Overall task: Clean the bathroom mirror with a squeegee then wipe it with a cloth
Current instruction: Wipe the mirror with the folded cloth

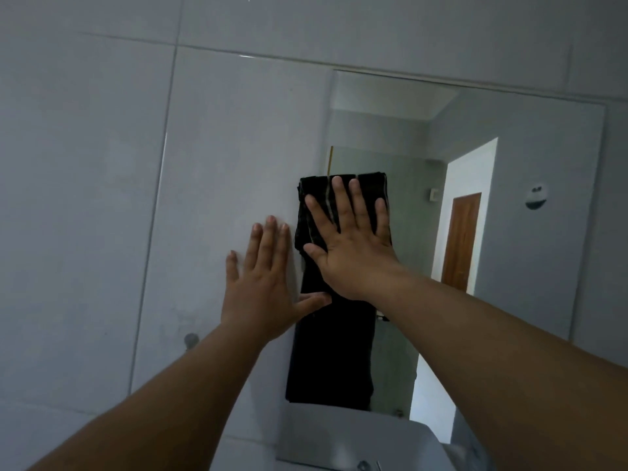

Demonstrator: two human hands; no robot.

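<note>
The bathroom mirror (530, 232) hangs on a grey tiled wall, its left edge near the middle of the view. A long black cloth (334, 355) with thin pale stripes lies against the glass at that left edge and hangs down toward the sink. My right hand (350, 243) is pressed flat on the cloth's upper part with fingers spread, pinning it to the mirror. My left hand (261, 283) lies flat on the wall tile just left of the mirror, its thumb touching the cloth's edge. No squeegee is in view.
A white sink (339, 436) with a metal tap (364, 465) sits below the mirror. The glass reflects a bright doorway with a wooden door (460, 243) and a small round wall holder (536, 197). A round fitting (191, 339) sticks out of the wall tile at left.
</note>
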